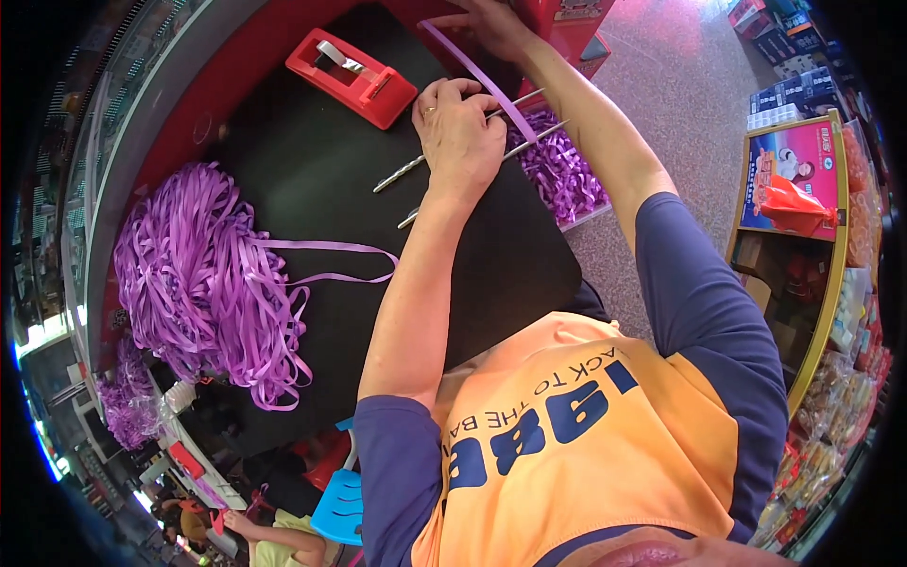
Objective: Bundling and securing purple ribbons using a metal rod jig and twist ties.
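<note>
My left hand [460, 137] is closed over two thin metal rods [402, 174], which stick out on both sides of it above the black tabletop [354, 203]. A strip of purple ribbon [480, 77] crosses the rods just right of that hand and runs up to my right hand [491, 28]. The right fingers pinch its upper end near the top edge, where they are partly in shadow. A big loose bundle of purple ribbon [203, 274] lies at the left, with one loop [335, 248] reaching toward my left forearm. Under the rods' right ends, a clear box [588, 219] holds short curled purple pieces [559, 175].
A red tape dispenser [351, 77] stands at the back of the table. More purple ribbon [129, 397] lies beyond the left edge. A blue plastic chair [337, 506] and another person's arm [269, 534] are at the lower left. A yellow-framed display case [812, 274] stands right.
</note>
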A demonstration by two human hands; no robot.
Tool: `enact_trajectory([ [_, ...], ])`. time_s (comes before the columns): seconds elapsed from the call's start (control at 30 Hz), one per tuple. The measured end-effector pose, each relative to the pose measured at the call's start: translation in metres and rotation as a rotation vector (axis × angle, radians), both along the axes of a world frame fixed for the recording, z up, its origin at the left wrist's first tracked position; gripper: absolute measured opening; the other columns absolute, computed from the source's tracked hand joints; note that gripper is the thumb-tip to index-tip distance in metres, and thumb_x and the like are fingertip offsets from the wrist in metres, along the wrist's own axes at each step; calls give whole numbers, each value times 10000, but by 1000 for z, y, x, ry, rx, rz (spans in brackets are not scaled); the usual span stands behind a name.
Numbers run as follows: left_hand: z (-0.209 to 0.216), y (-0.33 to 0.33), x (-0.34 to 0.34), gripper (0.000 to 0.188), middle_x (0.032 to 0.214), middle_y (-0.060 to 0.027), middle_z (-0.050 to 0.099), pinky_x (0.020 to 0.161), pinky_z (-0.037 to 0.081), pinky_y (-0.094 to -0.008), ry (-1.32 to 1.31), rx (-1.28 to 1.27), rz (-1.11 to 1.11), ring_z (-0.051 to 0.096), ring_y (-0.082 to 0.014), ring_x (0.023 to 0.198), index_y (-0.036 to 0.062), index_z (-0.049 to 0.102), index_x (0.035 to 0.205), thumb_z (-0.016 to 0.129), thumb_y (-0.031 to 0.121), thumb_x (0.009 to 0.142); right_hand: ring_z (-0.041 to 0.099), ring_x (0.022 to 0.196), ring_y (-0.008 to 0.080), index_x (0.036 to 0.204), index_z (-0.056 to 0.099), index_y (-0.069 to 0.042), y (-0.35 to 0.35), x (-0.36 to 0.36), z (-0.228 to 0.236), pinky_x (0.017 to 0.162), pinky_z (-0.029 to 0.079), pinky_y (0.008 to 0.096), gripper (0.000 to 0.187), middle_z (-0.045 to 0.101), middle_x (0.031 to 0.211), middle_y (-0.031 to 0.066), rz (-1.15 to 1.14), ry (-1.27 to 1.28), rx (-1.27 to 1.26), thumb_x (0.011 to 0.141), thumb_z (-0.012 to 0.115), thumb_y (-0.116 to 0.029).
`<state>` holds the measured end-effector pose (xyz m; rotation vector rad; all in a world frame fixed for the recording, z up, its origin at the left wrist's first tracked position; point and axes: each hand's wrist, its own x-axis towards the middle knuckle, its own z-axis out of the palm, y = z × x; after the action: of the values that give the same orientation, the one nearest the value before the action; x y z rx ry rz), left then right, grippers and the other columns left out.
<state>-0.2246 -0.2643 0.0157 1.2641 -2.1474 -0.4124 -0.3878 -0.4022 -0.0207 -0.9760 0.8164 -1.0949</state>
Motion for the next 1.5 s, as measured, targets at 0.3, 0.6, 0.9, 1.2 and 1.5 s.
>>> enact_trajectory([
  [0.3, -1, 2, -4, 298, 1042, -92, 550, 963, 360, -403, 147, -81, 67, 481, -291, 1063, 89, 663, 935, 683, 55, 640, 485, 1185, 250, 1464, 214, -84, 27, 0, -82, 1030, 335, 389, 619, 563, 1251, 199, -18, -46, 201, 989, 298, -472],
  [0.6, 3, 7, -3, 317, 1063, -76, 576, 961, 368, -393, 106, -66, 87, 469, -301, 1091, 95, 643, 969, 691, 86, 655, 431, 1258, 271, 1458, 184, -11, 1, 0, -4, 1102, 237, 381, 730, 578, 1230, 195, -124, 87, -47, 962, 319, -529],
  [0.9, -8, 1, 1, 174, 1193, -70, 563, 1049, 274, -454, 44, -109, -2, 403, -312, 1200, 181, 750, 849, 662, 148, 703, 593, 832, 148, 1394, 332, -91, 46, -11, 144, 781, 460, 291, 553, 608, 1157, 231, 167, -302, -280, 978, 348, -457],
  [1.2, -9, -1, 0, 211, 1201, -33, 570, 1045, 276, -432, 26, -78, -15, 416, -273, 1200, 194, 747, 892, 638, 190, 711, 611, 955, 273, 1423, 242, 27, 308, -85, 205, 905, 448, 399, 699, 637, 984, 162, -134, 51, -250, 918, 536, -357],
  [1.5, -18, -8, 0, 177, 1167, -41, 593, 1031, 276, -450, 45, -133, -28, 433, -279, 1174, 216, 756, 844, 650, 192, 704, 597, 841, 106, 1252, 478, -18, 450, -41, 79, 659, 394, 192, 394, 660, 897, 84, -530, 66, 377, 868, 550, -62],
])
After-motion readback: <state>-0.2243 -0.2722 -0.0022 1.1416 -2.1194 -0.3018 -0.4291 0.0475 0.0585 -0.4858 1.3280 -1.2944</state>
